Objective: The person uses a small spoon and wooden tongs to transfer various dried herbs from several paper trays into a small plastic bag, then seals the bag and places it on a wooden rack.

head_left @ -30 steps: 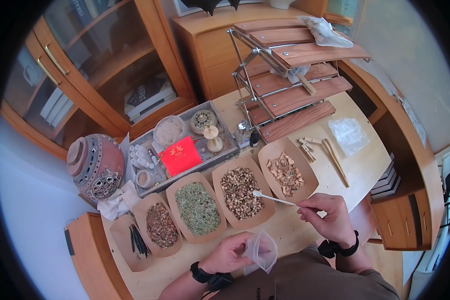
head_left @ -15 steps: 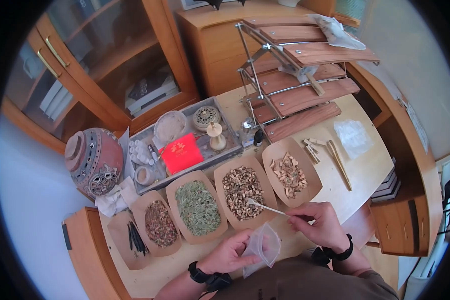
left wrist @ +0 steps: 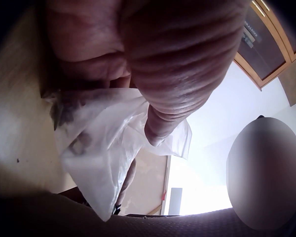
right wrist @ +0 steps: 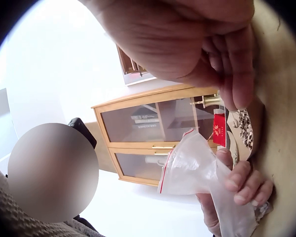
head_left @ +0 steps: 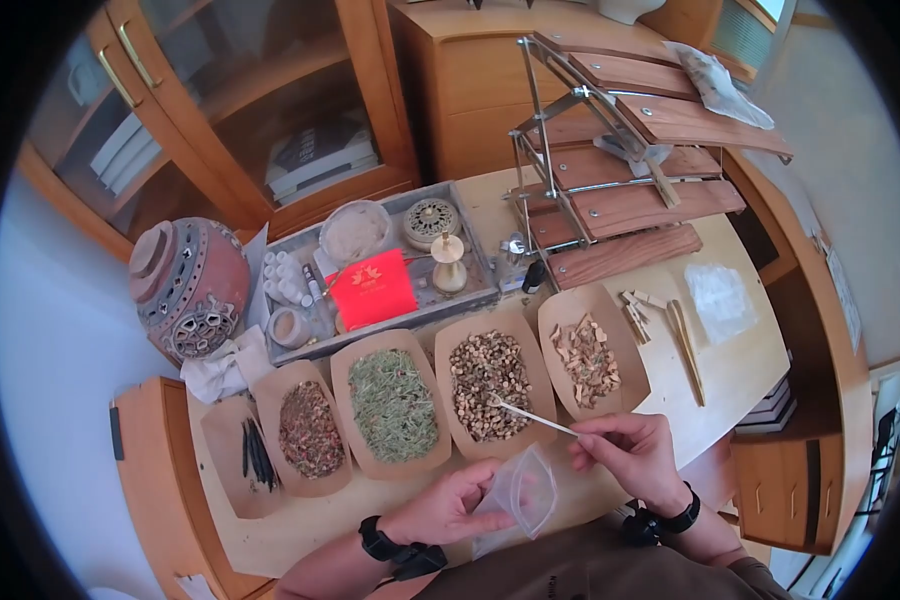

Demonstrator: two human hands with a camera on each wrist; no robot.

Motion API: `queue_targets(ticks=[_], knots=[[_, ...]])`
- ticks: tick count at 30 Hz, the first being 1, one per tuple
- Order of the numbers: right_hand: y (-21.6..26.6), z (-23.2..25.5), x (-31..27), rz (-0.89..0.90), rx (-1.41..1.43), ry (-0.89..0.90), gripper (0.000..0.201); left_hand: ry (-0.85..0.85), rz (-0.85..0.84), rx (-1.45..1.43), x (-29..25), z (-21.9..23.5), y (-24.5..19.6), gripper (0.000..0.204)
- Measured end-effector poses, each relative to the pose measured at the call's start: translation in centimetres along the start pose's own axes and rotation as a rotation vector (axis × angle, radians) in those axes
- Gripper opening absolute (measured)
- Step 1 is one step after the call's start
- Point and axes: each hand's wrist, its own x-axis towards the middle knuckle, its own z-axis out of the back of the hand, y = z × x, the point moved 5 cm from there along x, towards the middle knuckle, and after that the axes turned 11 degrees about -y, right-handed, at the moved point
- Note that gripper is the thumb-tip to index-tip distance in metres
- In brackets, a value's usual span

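Note:
My left hand (head_left: pixel 440 508) holds a clear zip bag (head_left: pixel 532 488), its mouth spread and tilted up to the right. A red zip line runs along the bag (right wrist: pixel 187 170) in the right wrist view, and small dark bits show inside the bag (left wrist: pixel 98 148) in the left wrist view. Between thumb and fingers, my right hand (head_left: pixel 638 458) pinches the handle of a thin white spoon (head_left: pixel 538 416). The spoon's tip lies among chopped brown and cream dried pieces (head_left: pixel 485 375) in a paper tray (head_left: pixel 450 437).
Beside that tray stand others with green dried herb (head_left: pixel 390 400), reddish bits (head_left: pixel 310 430), dark pods (head_left: pixel 257 455) and pale chips (head_left: pixel 580 355). Behind are a grey tray (head_left: pixel 480 270) with a red packet (head_left: pixel 373 290), a slatted wooden rack (head_left: pixel 650 205) and brass-coloured tweezers (head_left: pixel 685 350).
The spoon's tip has moved down and left, into the chopped brown pieces. The left hand keeps hold of the bag. The head view has shifted, so the table's things appear moved.

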Motion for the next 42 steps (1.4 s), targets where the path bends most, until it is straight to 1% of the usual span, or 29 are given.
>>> queue_targets(ticks=[6, 9, 13, 14, 15, 17, 18, 19, 21, 22, 24, 25, 27, 28, 30, 31, 33, 34, 36, 40, 42], knots=[[0.1, 0.6, -0.2, 0.023, 0.071, -0.021, 0.020, -0.018, 0.050, 0.018, -0.1, 0.5, 0.1, 0.051], [0.7, 0.9, -0.5, 0.035, 0.053, -0.057, 0.020, -0.021, 0.023, 0.024, 0.1, 0.7, 0.0, 0.053], [2.6, 1.9, -1.9, 0.147, 0.101, -0.083, 0.019, -0.010, 0.015, 0.021, 0.3, 1.1, 0.2, 0.054], [3.4, 2.2, -2.3, 0.191, 0.119, -0.092, 0.019, -0.008, 0.025, -0.048, 0.3, 1.1, 0.2, 0.055], [3.9, 2.5, -2.8, 0.189, 0.113, -0.092, 0.019, -0.008, 0.035, -0.118, 0.4, 0.9, 0.1, 0.056], [5.6, 2.6, -4.0, 0.379, -0.205, -0.023, 0.021, 0.000, 0.018, -0.115, 0.7, 0.8, -0.5, 0.056], [6.1, 2.3, -4.5, 0.466, -0.355, -0.018, 0.025, 0.008, 0.003, -0.105, 0.6, 0.7, -0.8, 0.057], [6.0, 2.3, -4.6, 0.463, -0.356, -0.012, 0.025, 0.002, 0.003, -0.108, 0.4, 0.7, -0.6, 0.057], [6.3, 2.1, -5.1, 0.662, -0.441, 0.046, 0.029, -0.022, 0.005, -0.085, 0.4, 1.0, -0.3, 0.056], [6.3, 2.1, -5.1, 0.665, -0.441, 0.047, 0.029, -0.022, 0.003, -0.084, 0.3, 0.9, -0.3, 0.056], [6.5, 2.3, -5.2, 0.672, -0.445, -0.033, 0.027, -0.042, 0.023, -0.117, 0.4, 0.8, -0.2, 0.055], [6.4, 2.2, -5.2, 0.673, -0.445, -0.034, 0.027, -0.041, 0.023, -0.117, 0.4, 0.7, -0.2, 0.055], [6.1, 2.4, -4.9, 0.589, -0.425, -0.134, 0.024, -0.017, 0.005, -0.086, 0.4, 0.8, -0.4, 0.053], [6.1, 2.2, -4.9, 0.594, -0.424, -0.139, 0.024, -0.012, 0.004, -0.081, 0.4, 0.8, -0.4, 0.053], [5.8, 2.2, -4.6, 0.524, -0.465, -0.180, 0.020, -0.008, 0.007, -0.046, 0.2, 1.0, 0.1, 0.052], [5.8, 2.0, -4.5, 0.527, -0.464, -0.184, 0.020, -0.004, 0.006, -0.043, 0.2, 1.1, 0.3, 0.052], [5.0, 1.7, -4.2, 0.414, -0.451, -0.169, 0.018, 0.005, -0.002, 0.013, 0.1, 1.1, 0.7, 0.053], [4.9, 1.5, -4.2, 0.410, -0.449, -0.173, 0.018, 0.007, 0.004, 0.013, 0.1, 1.2, 0.7, 0.053], [4.8, 1.0, -4.2, 0.359, -0.437, -0.129, 0.017, 0.051, 0.030, 0.041, 0.0, 0.8, 0.5, 0.054], [4.6, 0.5, -4.2, 0.269, -0.399, -0.068, 0.015, 0.027, 0.042, 0.039, 0.1, 0.3, 0.4, 0.052], [4.3, 0.4, -4.2, 0.226, -0.353, -0.051, 0.014, 0.071, 0.079, 0.040, 0.1, 0.1, 0.3, 0.053]])
